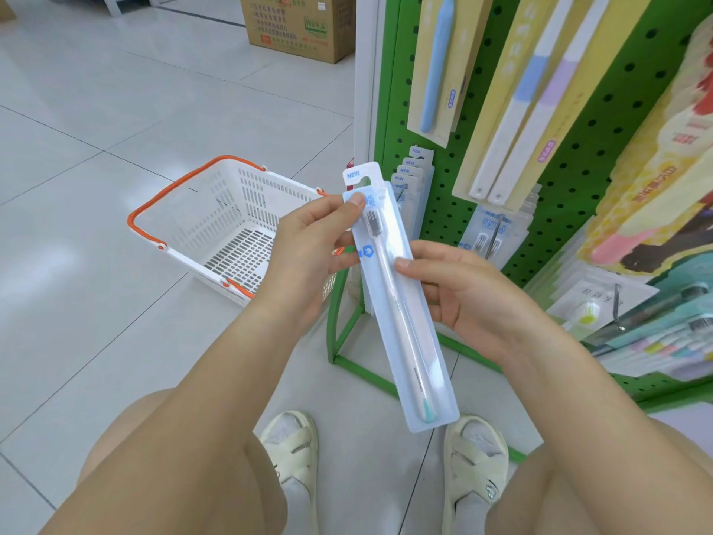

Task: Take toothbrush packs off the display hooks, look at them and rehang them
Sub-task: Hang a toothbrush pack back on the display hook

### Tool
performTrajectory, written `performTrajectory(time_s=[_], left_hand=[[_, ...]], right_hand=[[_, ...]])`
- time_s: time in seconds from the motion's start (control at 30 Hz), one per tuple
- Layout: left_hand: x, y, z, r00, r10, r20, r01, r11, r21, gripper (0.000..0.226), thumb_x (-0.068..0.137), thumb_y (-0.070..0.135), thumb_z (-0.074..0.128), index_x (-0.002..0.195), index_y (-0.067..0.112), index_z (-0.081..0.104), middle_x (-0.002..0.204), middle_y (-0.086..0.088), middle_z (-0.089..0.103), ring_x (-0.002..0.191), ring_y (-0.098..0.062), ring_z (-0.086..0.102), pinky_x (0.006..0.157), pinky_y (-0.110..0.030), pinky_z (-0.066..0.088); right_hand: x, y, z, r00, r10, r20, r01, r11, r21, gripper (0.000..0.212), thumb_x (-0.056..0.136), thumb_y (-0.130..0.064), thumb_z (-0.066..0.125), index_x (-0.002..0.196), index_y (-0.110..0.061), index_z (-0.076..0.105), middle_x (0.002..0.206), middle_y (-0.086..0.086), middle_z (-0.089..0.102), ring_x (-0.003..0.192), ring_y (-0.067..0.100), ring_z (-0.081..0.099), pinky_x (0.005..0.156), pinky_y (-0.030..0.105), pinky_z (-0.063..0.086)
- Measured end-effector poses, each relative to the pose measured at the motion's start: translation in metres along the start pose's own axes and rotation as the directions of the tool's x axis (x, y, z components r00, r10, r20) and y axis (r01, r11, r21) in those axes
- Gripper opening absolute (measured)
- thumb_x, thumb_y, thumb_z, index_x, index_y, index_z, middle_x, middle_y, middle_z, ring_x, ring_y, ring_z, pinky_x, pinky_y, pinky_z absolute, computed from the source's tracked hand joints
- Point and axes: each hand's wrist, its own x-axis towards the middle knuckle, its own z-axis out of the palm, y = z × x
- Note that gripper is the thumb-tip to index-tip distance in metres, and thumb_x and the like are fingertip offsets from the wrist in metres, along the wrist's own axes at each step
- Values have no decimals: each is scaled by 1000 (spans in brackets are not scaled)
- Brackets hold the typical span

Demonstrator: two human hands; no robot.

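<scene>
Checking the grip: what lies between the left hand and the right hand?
In the head view, only the toothbrush pack spans between the left hand and right hand; both hold it.

A shop: green pegboard display (578,167), shopping basket (231,225), tiled floor.

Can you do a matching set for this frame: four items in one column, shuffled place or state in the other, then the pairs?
Things:
1. toothbrush pack
2. shopping basket
3. cardboard box
4. row of NEW-tagged packs

Places or states:
A. hanging on the green pegboard
B. on the floor at the far end, printed side facing us
C. held off the hook, left hand near its top, right hand at mid-length
D. on the floor left of the rack, orange handles

Pairs: 1-C, 2-D, 3-B, 4-A
</scene>
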Motion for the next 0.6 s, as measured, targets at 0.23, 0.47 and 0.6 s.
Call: performTrajectory(time_s=[0.23, 0.47, 0.6], left_hand=[[5, 0, -5, 999, -6, -54, 3, 998, -62, 18, 96, 16, 57, 81, 12, 66, 95, -13, 72, 76, -17, 67, 65, -25, 57], [5, 2, -2, 995, -37, -87, 39, 999, 18, 22, 100, 22, 50, 110, 9, 65, 94, -4, 73, 76, -14, 72, 62, -23, 56], [3, 0, 1, 994, -107, 21, 107, 994, 11, 32, 97, 27, 56, 121, 7, 63, 111, -7, 72, 92, -19, 72, 69, -26, 57]], right_hand=[[-2, 2, 3, 995, -46, 92, 52, 997, -62, 37, 79, -9, 71, 115, -18, 68, 109, 11, 72, 104, 33, 66, 88, 39, 55], [-3, 0, 5, 959, -259, -118, 241, 960, -145, 32, 85, -7, 67, 111, -25, 68, 97, 3, 74, 87, 21, 71, 78, 32, 58], [-7, 0, 8, 831, -518, -204, 418, 822, -387, 38, 89, -9, 64, 110, -40, 61, 81, -22, 71, 73, -2, 65, 69, 14, 52]])
